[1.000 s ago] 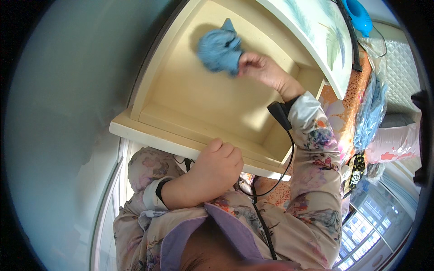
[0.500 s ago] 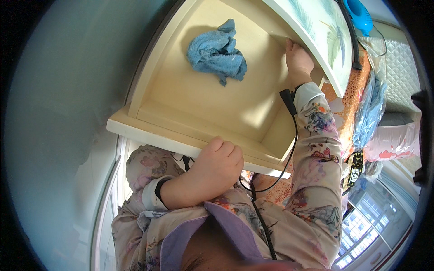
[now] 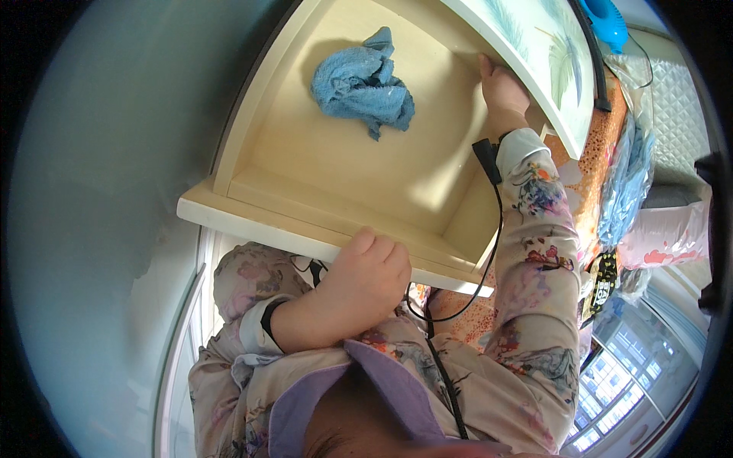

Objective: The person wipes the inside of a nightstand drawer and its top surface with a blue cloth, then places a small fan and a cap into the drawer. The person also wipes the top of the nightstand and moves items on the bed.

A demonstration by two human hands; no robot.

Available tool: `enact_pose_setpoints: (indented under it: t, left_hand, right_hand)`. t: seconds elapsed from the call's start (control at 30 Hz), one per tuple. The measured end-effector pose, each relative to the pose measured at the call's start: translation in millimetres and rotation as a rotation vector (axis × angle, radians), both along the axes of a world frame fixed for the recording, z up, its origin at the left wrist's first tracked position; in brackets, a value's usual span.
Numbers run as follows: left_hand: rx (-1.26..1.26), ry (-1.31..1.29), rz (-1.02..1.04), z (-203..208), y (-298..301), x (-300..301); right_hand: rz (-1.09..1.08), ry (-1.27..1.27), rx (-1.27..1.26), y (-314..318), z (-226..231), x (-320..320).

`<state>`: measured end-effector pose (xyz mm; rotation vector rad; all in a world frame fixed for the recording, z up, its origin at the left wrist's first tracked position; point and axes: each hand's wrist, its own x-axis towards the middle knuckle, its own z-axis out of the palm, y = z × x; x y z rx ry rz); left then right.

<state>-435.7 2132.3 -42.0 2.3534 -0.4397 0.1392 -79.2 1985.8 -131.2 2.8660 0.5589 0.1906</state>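
Note:
A cream wooden drawer (image 3: 298, 164) is pulled out in front of me. In its far half lies a crumpled blue cloth (image 3: 363, 88), touched by neither hand. My left hand (image 3: 363, 278) is closed at the drawer's front edge, fingers curled down against the front board; whatever they grip is hidden. My right hand (image 3: 504, 95) reaches into the far right of the drawer, close to the right wall, with one finger stretched away from the rest. Its other fingers are partly hidden, and nothing shows in it.
A white top with feather prints (image 3: 546, 57) overhangs the drawer's far right. A black cable with a plug (image 3: 486, 160) hangs by my right sleeve. Bagged blue fabric (image 3: 628, 183) and a pink package (image 3: 664, 237) lie at the right. A smooth grey-blue surface (image 3: 99, 206) fills the left.
The drawer and cloth appear slightly higher and further left in view. Both hands keep nearly the same places, with the right hand shifting only a little in the far corner.

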Motion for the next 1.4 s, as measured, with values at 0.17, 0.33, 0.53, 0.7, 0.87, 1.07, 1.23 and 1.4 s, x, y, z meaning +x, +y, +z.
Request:
enact_pose_setpoints:
  t: [0.17,0.33,0.53,0.7,0.87,1.07,1.23,1.4]
  left_hand:
    - [0.011,0.01,-0.013,0,1,1]
    - [0.028,0.015,0.007,1,0,0]
    - [-0.043,0.022,-0.014,-1,1,1]
    - [-0.01,0.023,-0.027,-1,1,0]
    - [0.002,0.017,-0.027,0,2,0]
    - [0.018,0.032,-0.06,1,4,-1]
    - [0.014,0.047,-0.057,2,4,0]
    - [0.024,0.041,-0.056,3,4,2]
  right_hand:
    - [0.099,-0.053,0.027,-10,-8,6]
    - [0.033,-0.023,0.071,8,6,0]
    - [0.447,0.425,0.466,62,44,-71]
    - [0.731,0.528,0.082,106,3,-141]
    - [0.691,0.321,-0.051,87,-17,-108]
    - [0.176,0.504,-0.303,7,18,-48]
    - [0.032,0.597,-0.434,-37,19,-49]
    - [0.385,0.725,-0.597,-52,31,-110]
